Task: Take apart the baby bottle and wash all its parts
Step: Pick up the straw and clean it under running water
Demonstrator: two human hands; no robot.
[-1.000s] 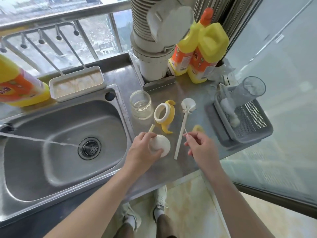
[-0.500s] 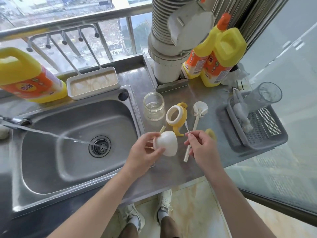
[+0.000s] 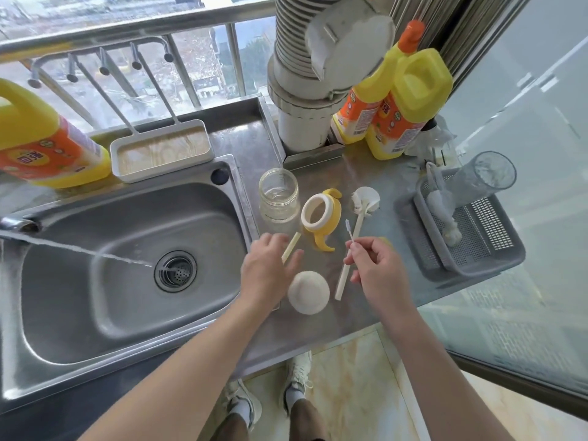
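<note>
Head view: clear bottle (image 3: 279,198) stands upright, open-mouthed, beside yellow-handled collar (image 3: 336,214).

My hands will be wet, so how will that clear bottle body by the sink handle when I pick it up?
The clear bottle body looks rigid and smooth, so probably slippery when wet. Squat and upright beside the sink, it seems unlikely to tip. Glass or plastic, I cannot tell; treat it as fragile.

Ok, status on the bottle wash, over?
Left hand pinches the straw. Right hand pinches the thin brush. Bottle, collar, cap apart on the counter. Tap running; nothing blocking.
</note>
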